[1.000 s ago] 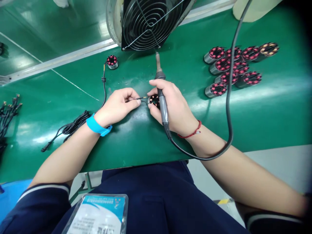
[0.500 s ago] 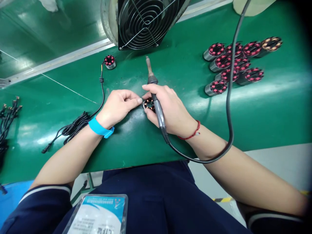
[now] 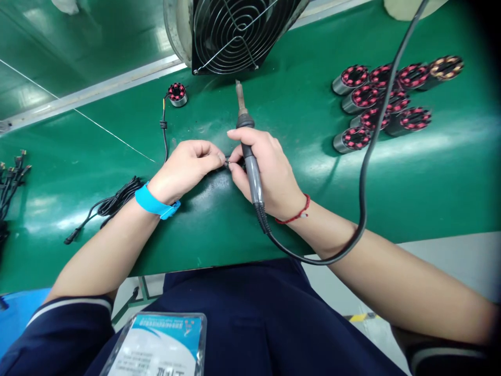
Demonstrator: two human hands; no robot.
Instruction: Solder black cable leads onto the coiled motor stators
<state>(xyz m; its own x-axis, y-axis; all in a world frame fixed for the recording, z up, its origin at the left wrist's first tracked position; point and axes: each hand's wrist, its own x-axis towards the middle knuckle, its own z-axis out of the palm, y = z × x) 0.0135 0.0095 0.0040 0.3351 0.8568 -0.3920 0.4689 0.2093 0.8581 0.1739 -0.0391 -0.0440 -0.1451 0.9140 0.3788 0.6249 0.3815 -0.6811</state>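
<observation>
My right hand [image 3: 270,175] grips a soldering iron [image 3: 247,143] with its tip pointing away from me, toward the fan. Its fingertips also pinch a small round coil part, now almost hidden between my two hands. My left hand [image 3: 186,167], with a blue wrist strap [image 3: 152,202], is closed in a pinch on a thin wire end at that same part. Both hands rest on the green mat [image 3: 430,177] and their fingertips touch.
A wire-guarded fan [image 3: 242,34] stands at the back. Several red-wound coil parts [image 3: 385,99] lie at the right. One coil part [image 3: 177,94] with a black cable [image 3: 117,201] lies at the left. The iron's cord [image 3: 364,172] loops over the mat.
My hands have closed together over the coil part, which was plainly visible before. The wire end once seen between them is now covered by my fingertips.
</observation>
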